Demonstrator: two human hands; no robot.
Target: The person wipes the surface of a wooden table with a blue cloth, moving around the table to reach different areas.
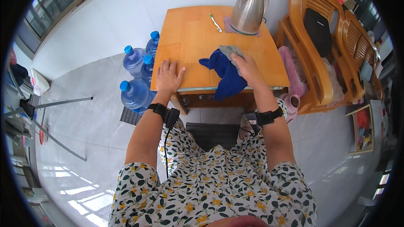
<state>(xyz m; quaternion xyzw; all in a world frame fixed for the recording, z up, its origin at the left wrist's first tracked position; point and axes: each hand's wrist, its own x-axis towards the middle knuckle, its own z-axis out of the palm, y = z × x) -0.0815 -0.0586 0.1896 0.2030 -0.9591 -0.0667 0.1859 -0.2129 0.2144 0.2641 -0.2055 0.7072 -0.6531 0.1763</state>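
Observation:
My left hand (169,76) lies flat on the front left of a wooden table (189,34), fingers spread and nothing in it. In my right hand (247,67) is a bunched blue and grey cloth (225,72), gripped by its grey part near the table's right side. The blue part hangs past the front edge. Farther back lies a toothbrush (215,22) with a white and green handle. A stainless steel electric kettle (248,11) stands at the back right on a purplish cloth or mat (228,24).
Several large water bottles (135,94) with blue caps stand on the floor left of the table. Wooden armchairs (315,47) line the right side, with a pink thermos-like container (291,102) low beside them. A metal folding stand (63,103) spreads its legs at far left.

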